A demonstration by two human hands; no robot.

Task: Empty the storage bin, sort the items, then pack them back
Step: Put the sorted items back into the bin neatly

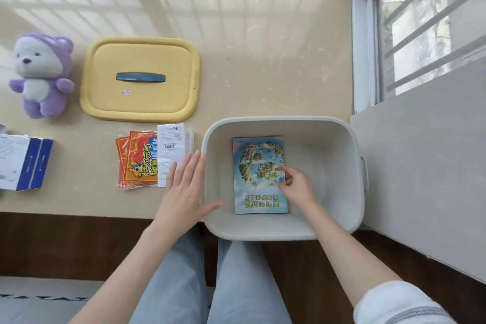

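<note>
A pale grey storage bin [339, 139] sits at the sill's near edge, partly over my lap. Flat on its bottom lies a blue booklet [256, 160] with a green island picture. My right hand [295, 184] is inside the bin, fingers pinching the booklet's right edge. My left hand [184, 187] is flat and spread against the bin's left rim, thumb over the wall. Left of the bin lie red-and-orange packets [136, 163] under a white leaflet pack [172, 150]. The yellow lid [139, 79] with a blue handle lies further back.
A purple and white plush bear [40, 73] sits at the far left. A blue and white box [22, 162] lies at the left edge. A window frame [364, 47] and a grey ledge [426, 166] close off the right side. My legs are below the sill.
</note>
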